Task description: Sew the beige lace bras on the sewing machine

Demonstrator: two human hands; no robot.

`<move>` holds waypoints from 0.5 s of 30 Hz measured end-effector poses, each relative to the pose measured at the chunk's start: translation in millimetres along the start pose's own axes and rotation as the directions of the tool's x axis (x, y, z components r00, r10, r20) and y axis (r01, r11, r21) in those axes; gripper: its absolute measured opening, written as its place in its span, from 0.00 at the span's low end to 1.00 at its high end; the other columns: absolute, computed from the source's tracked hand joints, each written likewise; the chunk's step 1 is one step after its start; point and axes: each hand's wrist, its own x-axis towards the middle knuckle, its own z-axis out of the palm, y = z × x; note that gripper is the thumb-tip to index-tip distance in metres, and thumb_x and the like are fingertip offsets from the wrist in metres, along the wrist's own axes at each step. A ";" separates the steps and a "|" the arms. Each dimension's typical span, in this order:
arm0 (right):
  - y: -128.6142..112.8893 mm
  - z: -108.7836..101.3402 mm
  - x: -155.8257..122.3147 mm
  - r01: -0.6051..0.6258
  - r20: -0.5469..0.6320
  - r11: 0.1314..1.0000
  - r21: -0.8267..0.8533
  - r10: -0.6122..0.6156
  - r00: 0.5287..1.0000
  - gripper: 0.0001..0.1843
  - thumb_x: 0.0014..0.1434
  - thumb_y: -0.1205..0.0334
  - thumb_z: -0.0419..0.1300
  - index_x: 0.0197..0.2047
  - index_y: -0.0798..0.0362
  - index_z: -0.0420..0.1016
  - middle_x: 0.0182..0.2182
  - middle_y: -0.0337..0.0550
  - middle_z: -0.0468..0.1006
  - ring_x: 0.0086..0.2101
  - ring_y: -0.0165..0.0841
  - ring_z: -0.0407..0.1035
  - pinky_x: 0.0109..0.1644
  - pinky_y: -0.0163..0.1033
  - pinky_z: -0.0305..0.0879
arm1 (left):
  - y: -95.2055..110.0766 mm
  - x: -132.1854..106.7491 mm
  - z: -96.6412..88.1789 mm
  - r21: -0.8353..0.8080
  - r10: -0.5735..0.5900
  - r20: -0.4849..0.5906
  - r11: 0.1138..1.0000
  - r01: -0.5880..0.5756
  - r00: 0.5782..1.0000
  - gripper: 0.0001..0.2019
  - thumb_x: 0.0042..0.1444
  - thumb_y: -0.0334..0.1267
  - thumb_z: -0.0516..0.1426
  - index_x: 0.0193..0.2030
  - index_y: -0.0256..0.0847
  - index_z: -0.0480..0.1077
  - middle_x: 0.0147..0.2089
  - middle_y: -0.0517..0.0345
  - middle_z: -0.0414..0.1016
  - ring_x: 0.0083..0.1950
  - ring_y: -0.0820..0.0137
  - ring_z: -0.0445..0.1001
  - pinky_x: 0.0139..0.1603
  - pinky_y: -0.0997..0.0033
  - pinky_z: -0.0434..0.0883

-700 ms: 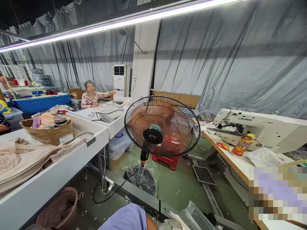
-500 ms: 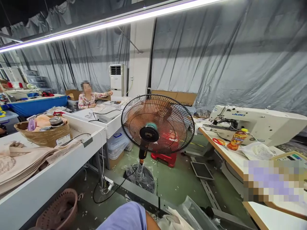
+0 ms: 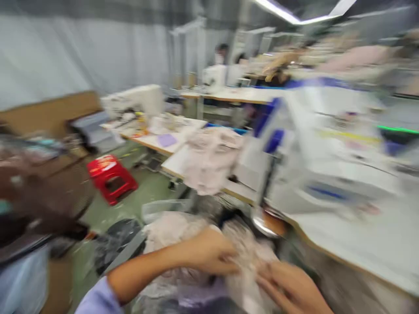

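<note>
The picture is smeared by fast head motion. My left hand [image 3: 209, 253] reaches from the lower left onto a heap of pale pink fabric in clear plastic [image 3: 183, 244] below the table edge. Its fingers curl down into the fabric. My right hand [image 3: 291, 290] comes in at the bottom right and touches the same heap, its fingers blurred. A white sewing machine [image 3: 314, 161] stands on the table just right of the hands. Another pale fabric pile [image 3: 209, 159] hangs over the table's near corner.
A red plastic stool [image 3: 111, 179] stands on the green floor at left. The fan [image 3: 36, 196] is a dark blur at the far left. Wooden-edged worktables [image 3: 153, 141] with machines and people run back through the room.
The view has swung sharply to the right, away from the fan and the left tables. Both hands, unseen before, are now on the bagged fabric at the bottom.
</note>
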 end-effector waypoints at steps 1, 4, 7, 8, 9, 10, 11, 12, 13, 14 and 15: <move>-7.5 -14.2 -11.8 -0.086 -0.049 0.993 -0.085 0.082 0.995 0.15 0.68 0.50 0.55 0.31 0.42 0.74 0.22 0.42 0.74 0.23 0.37 0.69 0.28 0.43 0.64 | -1.5 20.0 -2.6 0.089 0.077 0.008 0.993 -0.077 0.997 0.13 0.59 0.42 0.61 0.25 0.43 0.68 0.27 0.60 0.71 0.32 0.67 0.68 0.36 0.65 0.61; -9.2 -48.8 -8.8 -0.238 -0.110 0.966 -0.102 0.227 0.968 0.20 0.69 0.49 0.54 0.29 0.51 0.74 0.22 0.40 0.74 0.25 0.32 0.68 0.30 0.38 0.58 | -5.4 74.9 -15.8 0.143 0.084 0.005 0.986 -0.084 0.996 0.16 0.60 0.47 0.57 0.25 0.40 0.63 0.26 0.62 0.65 0.29 0.70 0.62 0.31 0.69 0.53; 9.9 -74.4 3.3 -0.399 -0.187 0.917 0.017 0.395 0.900 0.18 0.67 0.50 0.57 0.31 0.53 0.76 0.28 0.40 0.78 0.29 0.31 0.70 0.34 0.35 0.58 | 1.0 115.0 -23.9 0.082 -0.005 -0.018 0.997 0.006 1.000 0.17 0.60 0.49 0.57 0.27 0.40 0.61 0.24 0.66 0.60 0.28 0.72 0.60 0.29 0.72 0.52; 16.9 -80.0 5.5 -0.438 -0.197 0.897 0.056 0.440 0.876 0.17 0.66 0.50 0.58 0.31 0.53 0.76 0.29 0.40 0.79 0.30 0.31 0.70 0.35 0.35 0.58 | 4.5 125.5 -25.4 0.074 -0.023 -0.032 0.997 0.025 0.999 0.17 0.59 0.50 0.57 0.27 0.40 0.61 0.24 0.66 0.60 0.29 0.73 0.60 0.29 0.73 0.52; 23.7 -84.4 6.9 -0.469 -0.198 0.879 0.088 0.477 0.856 0.16 0.65 0.51 0.60 0.31 0.53 0.77 0.30 0.40 0.80 0.31 0.32 0.71 0.35 0.35 0.57 | 7.9 135.4 -26.7 0.077 -0.037 -0.044 0.996 0.040 0.998 0.18 0.58 0.50 0.58 0.27 0.40 0.61 0.24 0.66 0.59 0.29 0.73 0.60 0.29 0.73 0.53; 30.2 -87.9 8.1 -0.490 -0.193 0.865 0.113 0.502 0.843 0.15 0.64 0.51 0.61 0.31 0.53 0.77 0.30 0.39 0.80 0.31 0.32 0.71 0.35 0.35 0.57 | 10.8 144.7 -27.9 0.088 -0.050 -0.049 0.995 0.055 0.998 0.18 0.57 0.51 0.58 0.27 0.40 0.61 0.24 0.66 0.60 0.29 0.72 0.60 0.29 0.73 0.53; 36.2 -90.8 9.1 -0.502 -0.183 0.854 0.134 0.519 0.835 0.15 0.63 0.51 0.61 0.31 0.53 0.77 0.30 0.39 0.79 0.31 0.31 0.70 0.34 0.35 0.57 | 13.0 153.6 -29.3 0.100 -0.062 -0.038 0.993 0.066 0.997 0.18 0.57 0.51 0.58 0.26 0.40 0.62 0.24 0.65 0.60 0.29 0.72 0.61 0.30 0.73 0.54; 41.7 -93.5 10.4 -0.510 -0.174 0.846 0.153 0.531 0.829 0.16 0.63 0.51 0.61 0.30 0.54 0.77 0.29 0.39 0.79 0.30 0.31 0.70 0.34 0.35 0.56 | 14.6 161.8 -30.7 0.107 -0.069 -0.018 0.992 0.071 0.997 0.18 0.57 0.51 0.57 0.25 0.39 0.63 0.24 0.64 0.62 0.29 0.71 0.62 0.30 0.72 0.56; 46.6 -96.1 11.9 -0.515 -0.161 0.840 0.172 0.540 0.826 0.16 0.63 0.51 0.61 0.30 0.54 0.77 0.28 0.39 0.79 0.30 0.31 0.70 0.34 0.35 0.56 | 15.7 169.2 -32.3 0.101 -0.069 0.007 0.993 0.068 0.998 0.18 0.57 0.51 0.57 0.26 0.39 0.65 0.24 0.62 0.65 0.30 0.70 0.64 0.31 0.72 0.58; 50.9 -98.5 13.7 -0.517 -0.152 0.835 0.189 0.545 0.824 0.16 0.63 0.51 0.61 0.30 0.54 0.77 0.27 0.38 0.78 0.29 0.31 0.69 0.34 0.35 0.56 | 16.2 175.4 -33.8 0.083 -0.057 0.027 0.995 0.055 0.998 0.17 0.58 0.51 0.56 0.27 0.39 0.69 0.26 0.60 0.69 0.31 0.68 0.67 0.33 0.71 0.62; 54.4 -100.9 15.7 -0.520 -0.146 0.830 0.201 0.550 0.822 0.16 0.62 0.51 0.61 0.29 0.54 0.77 0.27 0.38 0.78 0.29 0.31 0.69 0.33 0.35 0.56 | 16.4 180.6 -35.3 0.059 -0.033 0.027 0.998 0.031 0.999 0.16 0.58 0.51 0.56 0.31 0.38 0.72 0.29 0.58 0.74 0.35 0.65 0.71 0.36 0.70 0.66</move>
